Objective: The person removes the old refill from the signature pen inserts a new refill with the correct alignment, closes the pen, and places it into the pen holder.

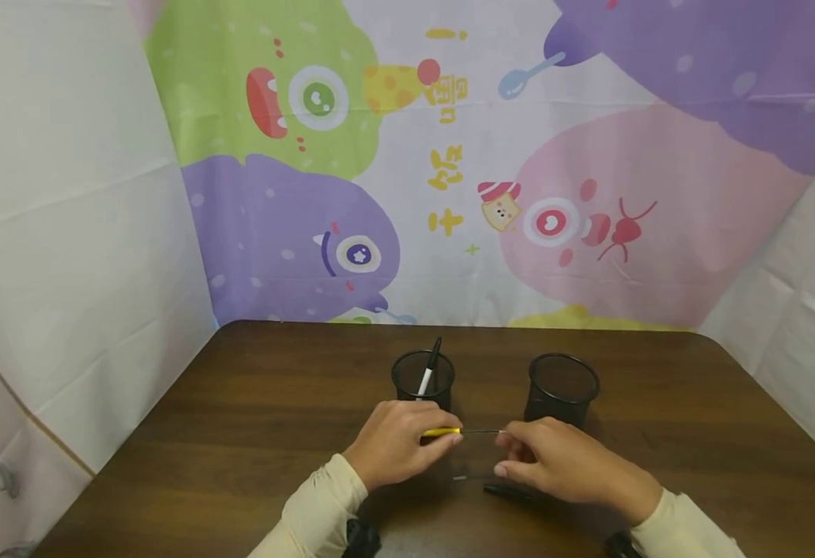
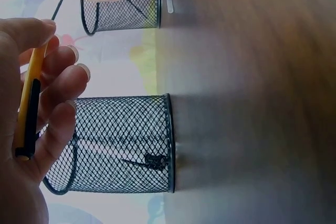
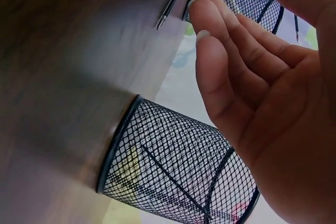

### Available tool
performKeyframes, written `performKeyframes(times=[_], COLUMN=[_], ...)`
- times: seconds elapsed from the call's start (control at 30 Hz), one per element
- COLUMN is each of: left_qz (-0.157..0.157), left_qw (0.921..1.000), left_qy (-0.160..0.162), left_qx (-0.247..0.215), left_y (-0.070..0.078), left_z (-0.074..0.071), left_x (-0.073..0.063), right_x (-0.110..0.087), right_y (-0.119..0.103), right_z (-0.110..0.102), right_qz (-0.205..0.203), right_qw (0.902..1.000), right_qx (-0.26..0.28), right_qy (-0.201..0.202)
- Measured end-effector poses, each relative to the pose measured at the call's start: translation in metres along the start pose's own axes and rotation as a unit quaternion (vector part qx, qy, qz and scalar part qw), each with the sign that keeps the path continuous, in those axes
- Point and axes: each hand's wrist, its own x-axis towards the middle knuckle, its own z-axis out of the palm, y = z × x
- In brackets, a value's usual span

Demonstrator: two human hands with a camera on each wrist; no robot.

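My left hand [image 1: 397, 442] grips a yellow pen barrel [image 2: 32, 77] with a black clip. From its end sticks a thin dark refill [image 1: 480, 431], pointing right. Beside the refill's end is my right hand [image 1: 564, 461], its fingers loosely bent and the thumb apart from the index finger. The refill's tip [image 3: 297, 36] shows bare past the thumb in the right wrist view. On the table below the hands lie a thin refill [image 1: 459, 478] with a pale end and a black tube-like piece [image 1: 507, 491], partly covered by the right hand.
Behind the left hand stands a black mesh cup [image 1: 442, 399] with a black-and-white pen [image 1: 427, 376] leaning in it. Another mesh cup [image 1: 554, 407] stands behind the right hand, with a thin dark rod [image 3: 176, 174] inside. The brown table [image 1: 240, 418] meets a printed cloth [image 1: 442, 271] at its back.
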Motion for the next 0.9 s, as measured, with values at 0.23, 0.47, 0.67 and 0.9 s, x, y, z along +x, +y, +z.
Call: performKeyframes(times=[0.23,0.47,0.67,0.9], left_qz=[0.000,0.000,0.003,-0.005], left_qw=[1.0000,0.9999,0.9999,0.9999], left_qy=[0.002,0.006,0.007,0.012], left_qx=[0.009,0.012,0.013,0.004], left_y=[0.0003,0.0003,0.0012,0.0004], left_z=[-0.0008,-0.0002,0.0005,-0.0001], left_x=[0.0007,0.0013,0.0031,0.0010], right_x=[-0.0027,-0.0046,-0.0055,-0.0054], right_y=[-0.0002,-0.0033,-0.0041,-0.0058], right_z=[-0.0005,0.0004,0.0032,0.0060], right_qz=[0.004,-0.004,-0.006,-0.003], right_qw=[0.9998,0.9995,0.9979,0.9977], right_qx=[0.002,-0.028,-0.062,-0.059], right_qy=[-0.018,-0.016,-0.017,-0.034])
